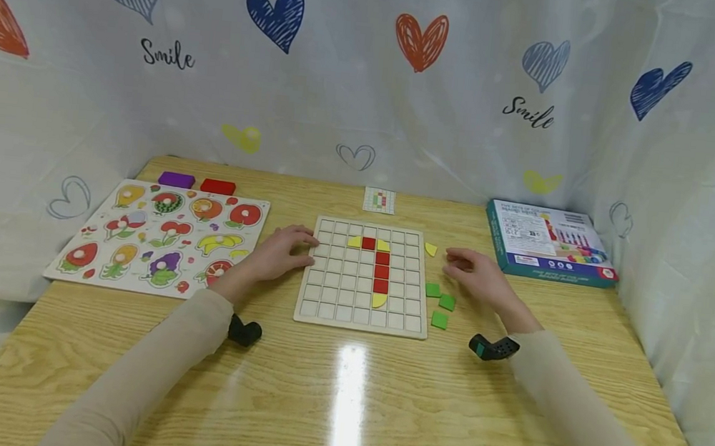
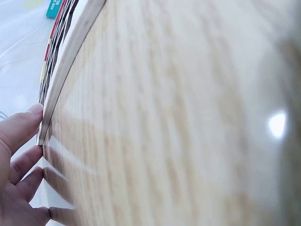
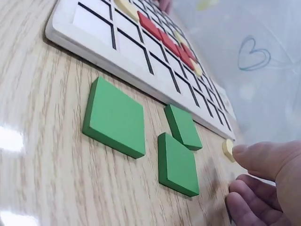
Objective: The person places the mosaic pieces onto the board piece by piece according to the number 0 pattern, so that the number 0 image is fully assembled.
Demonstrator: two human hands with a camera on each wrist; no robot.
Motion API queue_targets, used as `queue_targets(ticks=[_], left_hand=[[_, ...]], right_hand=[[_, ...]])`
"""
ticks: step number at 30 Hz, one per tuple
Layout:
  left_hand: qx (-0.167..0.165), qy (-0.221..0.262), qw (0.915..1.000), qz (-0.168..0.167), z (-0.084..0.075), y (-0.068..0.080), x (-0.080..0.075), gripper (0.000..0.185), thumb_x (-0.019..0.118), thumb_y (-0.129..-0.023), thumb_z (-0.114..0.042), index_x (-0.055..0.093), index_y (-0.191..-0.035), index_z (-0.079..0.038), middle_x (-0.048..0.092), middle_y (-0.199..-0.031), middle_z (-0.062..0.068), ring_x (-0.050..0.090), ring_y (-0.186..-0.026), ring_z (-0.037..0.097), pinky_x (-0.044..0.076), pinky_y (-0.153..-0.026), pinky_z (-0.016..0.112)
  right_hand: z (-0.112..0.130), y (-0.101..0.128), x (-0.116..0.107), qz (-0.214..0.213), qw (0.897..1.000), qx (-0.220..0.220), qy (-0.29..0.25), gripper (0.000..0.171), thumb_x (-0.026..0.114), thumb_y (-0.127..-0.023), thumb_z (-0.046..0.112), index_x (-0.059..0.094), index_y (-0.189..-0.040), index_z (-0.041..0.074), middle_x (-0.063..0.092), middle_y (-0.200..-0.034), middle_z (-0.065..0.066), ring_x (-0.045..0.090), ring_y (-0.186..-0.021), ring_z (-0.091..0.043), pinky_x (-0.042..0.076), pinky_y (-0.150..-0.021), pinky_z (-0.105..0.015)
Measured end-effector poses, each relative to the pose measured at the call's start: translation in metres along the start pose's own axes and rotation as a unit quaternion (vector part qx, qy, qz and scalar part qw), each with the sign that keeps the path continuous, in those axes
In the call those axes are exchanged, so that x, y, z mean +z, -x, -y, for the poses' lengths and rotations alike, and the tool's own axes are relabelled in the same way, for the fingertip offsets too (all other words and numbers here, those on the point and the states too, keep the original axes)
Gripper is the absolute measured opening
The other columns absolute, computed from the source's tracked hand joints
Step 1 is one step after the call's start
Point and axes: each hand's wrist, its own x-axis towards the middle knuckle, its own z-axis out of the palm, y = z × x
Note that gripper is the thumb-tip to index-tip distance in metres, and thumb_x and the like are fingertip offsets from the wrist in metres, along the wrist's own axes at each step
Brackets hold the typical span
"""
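A wooden grid board (image 1: 337, 300) lies in the middle of the table, with a column of red tiles (image 1: 381, 271) and yellow curved pieces (image 1: 379, 300) set in it. My left hand (image 1: 290, 249) rests at the board's left edge; in the left wrist view its fingers (image 2: 21, 127) touch the board's rim (image 2: 63, 75). My right hand (image 1: 465, 263) lies on the table right of the board, fingers loosely curled and holding nothing. Three green square tiles (image 3: 115, 117) (image 3: 183, 126) (image 3: 176, 163) lie just before the right hand (image 3: 263, 181). A loose yellow piece (image 3: 228, 149) sits by its fingertips.
A fruit peg puzzle (image 1: 159, 236) lies at the left, with a purple block (image 1: 176, 179) and a red block (image 1: 217, 186) behind it. A small pattern card (image 1: 379, 200) sits behind the board. A game box (image 1: 546, 241) stands at the right. Heart-printed sheeting encloses the table.
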Motion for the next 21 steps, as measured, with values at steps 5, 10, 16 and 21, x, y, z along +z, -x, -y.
queue_targets(ticks=[5,10,16,21], left_hand=[[0.002,-0.003,1.0000,0.000,0.000,0.000,0.000,0.039,0.066,-0.095,-0.020,0.062,-0.130,-0.004,0.045,-0.144,0.019,0.032,-0.140,0.036,0.005,-0.117,0.057],[0.003,-0.002,1.0000,-0.002,-0.001,0.000,0.000,0.039,0.066,-0.095,-0.020,0.062,-0.130,-0.004,0.045,-0.144,0.019,0.033,-0.140,0.036,0.005,-0.117,0.057],[0.004,-0.001,1.0000,-0.002,0.000,0.000,0.000,0.039,0.066,-0.095,-0.019,0.062,-0.130,-0.004,0.044,-0.145,0.020,0.032,-0.140,0.036,0.005,-0.117,0.058],[0.003,-0.001,1.0000,-0.002,0.002,-0.001,0.000,0.039,0.066,-0.095,-0.020,0.062,-0.130,-0.004,0.044,-0.145,0.019,0.031,-0.140,0.036,0.005,-0.117,0.058]], right_hand=[[-0.003,-0.009,-0.002,-0.009,1.000,0.000,0.015,0.049,0.062,-0.097,0.022,0.051,-0.139,0.000,0.062,-0.124,-0.018,0.057,-0.113,-0.030,0.045,-0.097,-0.046],[-0.006,-0.021,-0.005,-0.012,1.000,0.003,0.019,0.048,0.064,-0.096,0.019,0.052,-0.139,0.001,0.062,-0.122,-0.017,0.057,-0.112,-0.030,0.045,-0.096,-0.045],[-0.003,-0.033,-0.006,-0.002,1.000,0.000,0.030,0.052,0.065,-0.095,0.021,0.050,-0.140,0.000,0.060,-0.127,-0.018,0.057,-0.115,-0.031,0.044,-0.100,-0.047],[0.002,-0.038,-0.003,0.002,0.999,-0.013,0.029,0.054,0.067,-0.094,0.022,0.050,-0.140,0.000,0.059,-0.130,-0.018,0.056,-0.116,-0.031,0.044,-0.100,-0.047]])
